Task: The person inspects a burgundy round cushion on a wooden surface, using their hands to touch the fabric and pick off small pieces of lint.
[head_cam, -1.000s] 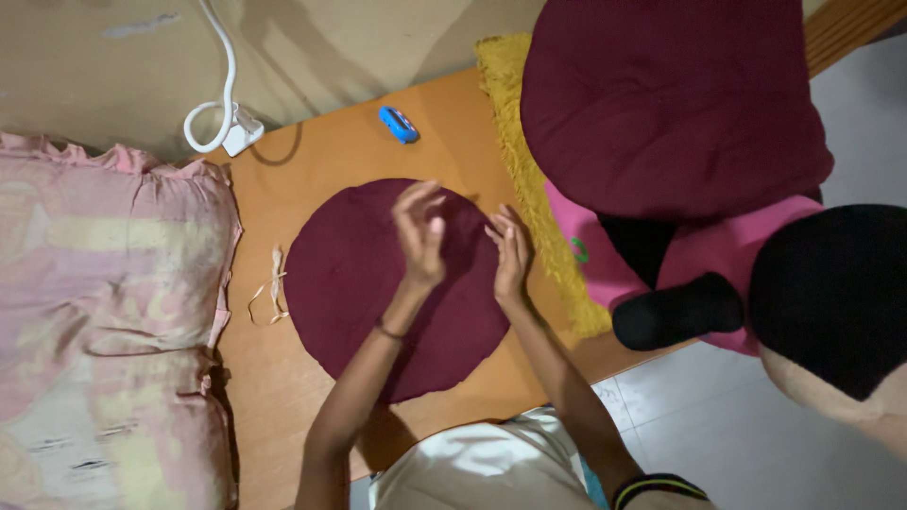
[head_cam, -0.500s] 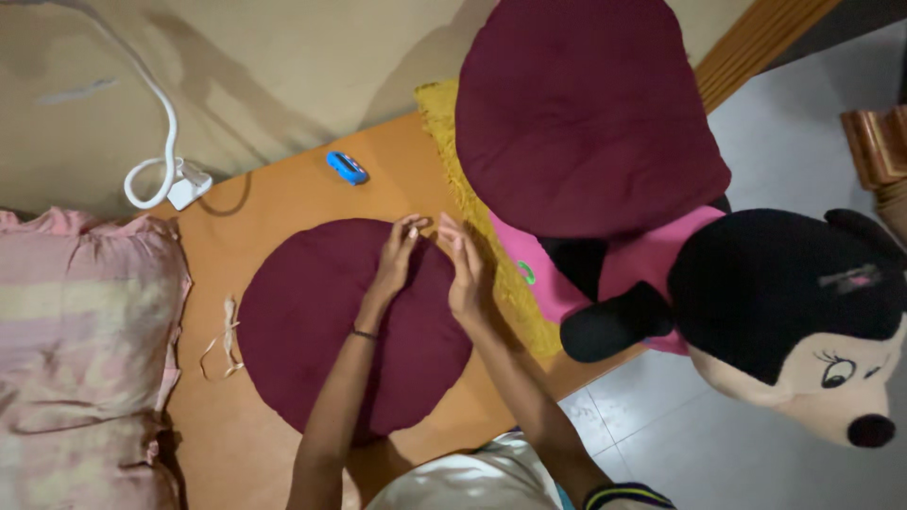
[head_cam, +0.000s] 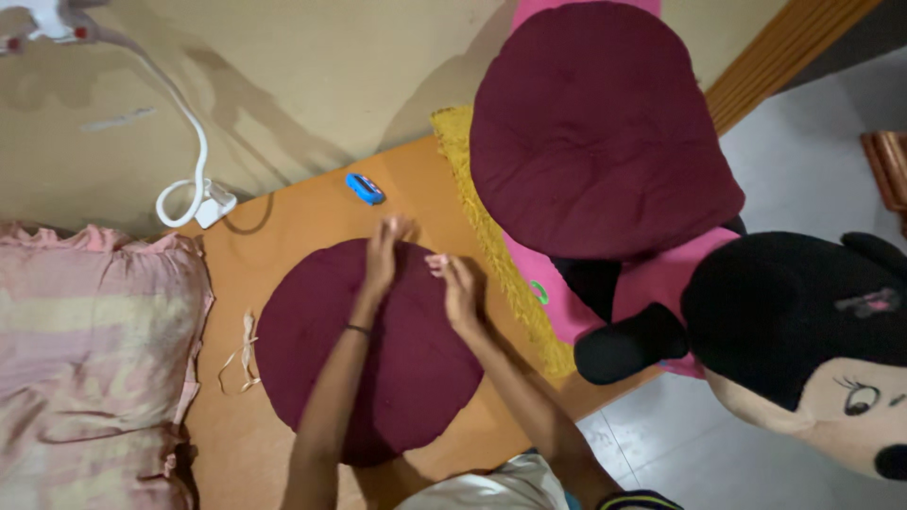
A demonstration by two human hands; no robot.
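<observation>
A round maroon cushion cover [head_cam: 373, 354] lies flat on the orange wooden surface [head_cam: 302, 212] in the lower middle of the frame, and both hands rest at its upper edge. The left hand [head_cam: 383, 255] lies with fingers stretched out along the far rim of the cloth; the right hand [head_cam: 456, 288] sits just beside it, fingers loosely bent with something pale pinched at the fingertips (too small and blurred to tell what it is, or whether the grip is firm). A thin dark band circles the left wrist.

The cover looks like soft, limp fabric: light, easily wrinkled, likely to fold on itself if lifted by one point. Taking it at the rim with both hands spread apart would probably keep it flat.

To the left of the cover lie thin pale cloth ties [head_cam: 241, 354], and beyond them, at the left edge, a pink ruffled pillow [head_cam: 90, 364]. A small blue toy car [head_cam: 365, 188] sits above the hands. A white flexible holder [head_cam: 194, 161] curls in the upper left. At upper right a padded maroon round cushion [head_cam: 595, 127] lies on a big plush mouse toy [head_cam: 803, 349], beside a yellow fringed mat [head_cam: 491, 236].
</observation>
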